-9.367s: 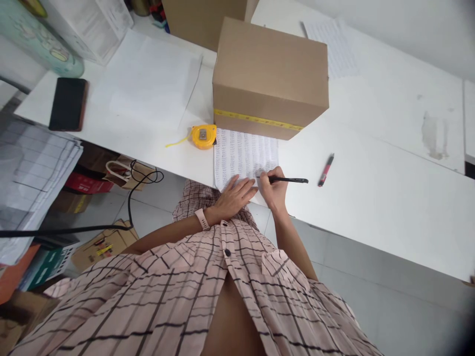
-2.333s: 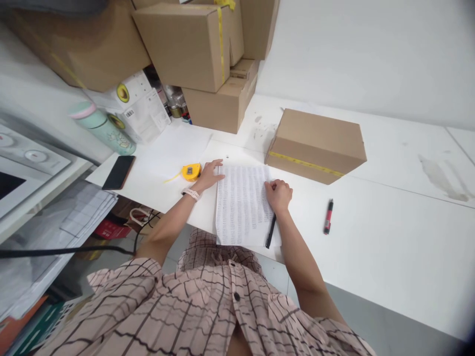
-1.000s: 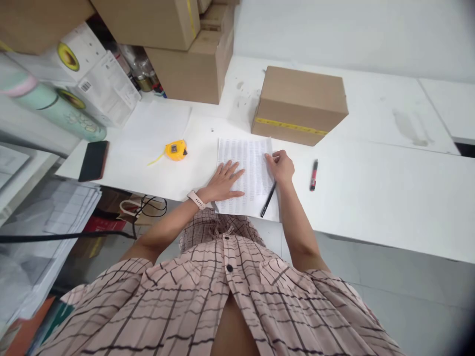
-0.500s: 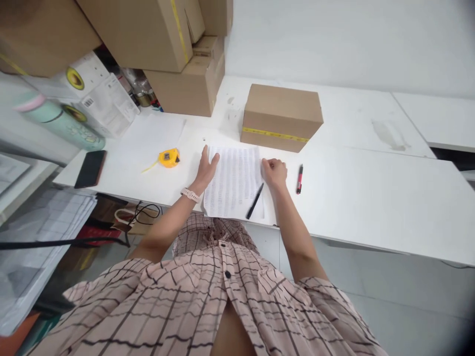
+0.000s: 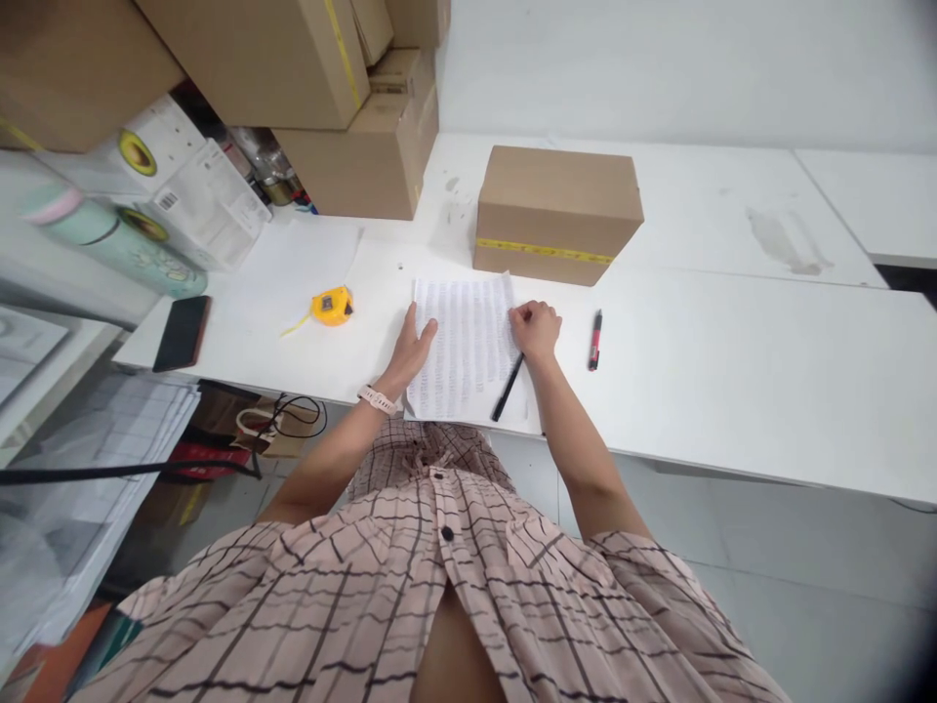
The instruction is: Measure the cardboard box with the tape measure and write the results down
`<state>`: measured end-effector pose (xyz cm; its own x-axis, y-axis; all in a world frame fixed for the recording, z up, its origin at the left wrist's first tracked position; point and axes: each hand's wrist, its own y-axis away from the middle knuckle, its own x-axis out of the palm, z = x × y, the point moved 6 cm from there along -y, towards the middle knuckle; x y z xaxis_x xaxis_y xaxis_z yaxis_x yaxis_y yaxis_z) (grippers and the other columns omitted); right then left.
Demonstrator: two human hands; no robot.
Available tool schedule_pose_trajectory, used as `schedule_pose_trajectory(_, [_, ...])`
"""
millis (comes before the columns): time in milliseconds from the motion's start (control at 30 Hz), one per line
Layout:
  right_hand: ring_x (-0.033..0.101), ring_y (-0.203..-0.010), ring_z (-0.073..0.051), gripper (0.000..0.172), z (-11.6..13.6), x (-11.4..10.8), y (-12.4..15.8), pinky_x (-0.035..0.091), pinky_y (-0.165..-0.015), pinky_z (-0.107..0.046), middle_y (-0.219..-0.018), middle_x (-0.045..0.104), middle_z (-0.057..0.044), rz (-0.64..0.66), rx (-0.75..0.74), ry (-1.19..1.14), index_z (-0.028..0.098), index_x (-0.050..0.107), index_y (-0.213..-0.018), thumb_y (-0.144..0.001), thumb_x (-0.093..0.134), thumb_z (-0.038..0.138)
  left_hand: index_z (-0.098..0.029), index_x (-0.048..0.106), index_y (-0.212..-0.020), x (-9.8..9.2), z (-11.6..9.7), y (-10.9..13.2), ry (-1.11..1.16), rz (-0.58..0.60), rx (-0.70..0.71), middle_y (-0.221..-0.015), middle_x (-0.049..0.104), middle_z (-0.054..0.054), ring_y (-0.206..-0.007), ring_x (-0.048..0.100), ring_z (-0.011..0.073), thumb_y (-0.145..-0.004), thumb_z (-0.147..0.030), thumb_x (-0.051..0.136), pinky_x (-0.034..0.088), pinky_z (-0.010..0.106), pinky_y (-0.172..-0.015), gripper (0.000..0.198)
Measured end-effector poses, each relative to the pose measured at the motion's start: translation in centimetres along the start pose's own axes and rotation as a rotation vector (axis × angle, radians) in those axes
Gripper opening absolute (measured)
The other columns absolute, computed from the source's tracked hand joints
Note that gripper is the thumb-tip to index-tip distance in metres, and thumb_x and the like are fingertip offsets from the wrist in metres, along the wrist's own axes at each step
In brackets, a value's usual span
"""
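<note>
A printed sheet of paper [image 5: 465, 342] lies on the white table [image 5: 732, 361] in front of me. My left hand [image 5: 411, 344] rests flat and open on the sheet's left edge, a watch on its wrist. My right hand [image 5: 537, 328] is closed at the sheet's right edge and grips a black pen [image 5: 508, 387], whose free end points back toward me. Just beyond the sheet stands a closed cardboard box [image 5: 556, 210] with a yellow tape band along its front.
A red marker [image 5: 595, 339] lies right of my right hand. A yellow tape measure [image 5: 331, 305] and a black phone [image 5: 182, 332] lie to the left. Stacked cardboard boxes [image 5: 307, 59], white cartons and a green bottle [image 5: 117, 244] crowd the back left corner.
Since 9.4 s ago the box sits farther back and the pen has swung its free end toward me. In the last second my left hand slid from the sheet's middle to its left edge.
</note>
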<state>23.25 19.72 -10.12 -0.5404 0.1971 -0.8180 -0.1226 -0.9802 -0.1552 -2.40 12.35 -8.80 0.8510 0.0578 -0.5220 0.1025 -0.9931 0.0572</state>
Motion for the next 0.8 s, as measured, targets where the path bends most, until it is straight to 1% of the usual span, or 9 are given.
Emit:
schedule_pose_trajectory(133, [0.056,-0.095,-0.028,0.02,0.0,0.1,0.1,0.037,-0.089,-0.041,-0.097,0.069,-0.011,0.001,0.0,0.006,0.018,0.066,-0.085,-0.091,0.051,0.031,-0.029,0.008,-0.162,0.2,0.2,0.0,-0.064,0.005,0.027,-0.168,0.027,0.005,-0.155,0.023,0.024,-0.104,-0.049,0.035,0.027,0.043,-0.125,0.067])
schedule_pose_trajectory(233, [0.056,-0.095,-0.028,0.02,-0.2,0.2,0.0,0.036,-0.089,-0.041,-0.097,0.069,-0.011,-0.011,-0.002,0.005,0.018,0.064,-0.084,-0.091,0.05,0.031,-0.024,0.009,-0.163,0.2,0.6,-0.1,-0.143,0.023,0.029,-0.169,0.022,0.008,-0.155,0.021,0.0232,-0.104,-0.045,0.035,0.027,0.042,-0.125,0.067])
schedule_pose_trajectory(367, [0.056,-0.094,-0.029,0.016,-0.5,0.4,0.0,0.036,-0.089,-0.042,-0.095,0.069,-0.01,-0.044,-0.011,-0.027,0.019,0.064,-0.087,-0.087,0.053,0.031,-0.019,0.027,-0.159,0.3,1.0,0.0,-0.303,0.077,0.046,-0.169,0.02,0.01,-0.157,0.016,0.0248,-0.099,-0.035,0.044,0.022,0.043,-0.127,0.065])
schedule_pose_trajectory(467, [0.057,-0.095,-0.029,0.02,-0.7,0.4,0.0,0.037,-0.09,-0.042,-0.092,0.069,-0.008,-0.067,-0.019,-0.066,0.02,0.064,-0.1,-0.085,0.055,0.031,-0.01,0.034,-0.156,0.4,0.8,0.3,-0.436,0.103,0.07,-0.168,0.02,0.014,-0.157,0.013,0.0276,-0.095,-0.03,0.046,0.015,0.045,-0.128,0.065])
schedule_pose_trajectory(567, [0.058,-0.095,-0.029,0.028,-0.8,0.4,0.0,0.037,-0.091,-0.043,-0.089,0.069,-0.007,-0.077,-0.019,-0.096,0.02,0.062,-0.109,-0.084,0.056,0.031,-0.003,0.034,-0.154,0.7,0.5,0.8,-0.555,0.107,0.09,-0.167,0.022,0.02,-0.157,0.011,0.0323,-0.095,-0.032,0.045,0.004,0.051,-0.128,0.067])
schedule_pose_trajectory(633, [0.058,-0.095,-0.029,0.027,-0.8,0.5,0.0,0.038,-0.092,-0.044,-0.088,0.068,-0.006,-0.073,-0.017,-0.108,0.02,0.062,-0.107,-0.083,0.057,0.031,-0.004,0.032,-0.155,0.8,0.3,1.2,-0.611,0.105,0.1,-0.167,0.022,0.02,-0.157,0.008,0.034,-0.096,-0.036,0.042,-0.003,0.056,-0.127,0.068])
schedule_pose_trajectory(733, [0.058,-0.093,-0.027,0.021,-0.6,0.5,0.2,0.039,-0.094,-0.045,-0.085,0.066,-0.005,-0.066,-0.015,-0.155,0.021,0.062,-0.099,-0.083,0.058,0.034,-0.008,0.028,-0.158,1.0,0.2,1.9,-0.655,0.111,0.114,-0.168,0.019,0.018,-0.157,0.006,0.0342,-0.098,-0.041,0.038,-0.005,0.06,-0.124,0.069])
schedule_pose_trajectory(767, [0.059,-0.091,-0.026,0.021,-0.6,0.3,0.2,0.04,-0.093,-0.045,-0.084,0.065,-0.004,-0.082,-0.005,-0.199,0.021,0.062,-0.098,-0.084,0.057,0.036,-0.008,0.027,-0.158,0.9,0.2,1.9,-0.666,0.117,0.119,-0.168,0.018,0.018,-0.157,0.006,0.0344,-0.098,-0.043,0.038,-0.005,0.061,-0.124,0.07])
schedule_pose_trajectory(800, [0.059,-0.089,-0.025,0.023,-0.8,-0.3,0.2,0.042,-0.092,-0.044,-0.085,0.065,-0.004,-0.124,0.012,-0.257,0.021,0.062,-0.099,-0.085,0.056,0.039,-0.008,0.025,-0.159,0.7,0.1,1.8,-0.67,0.122,0.124,-0.168,0.017,0.019,-0.157,0.005,0.0346,-0.098,-0.045,0.039,-0.004,0.061,-0.124,0.072])
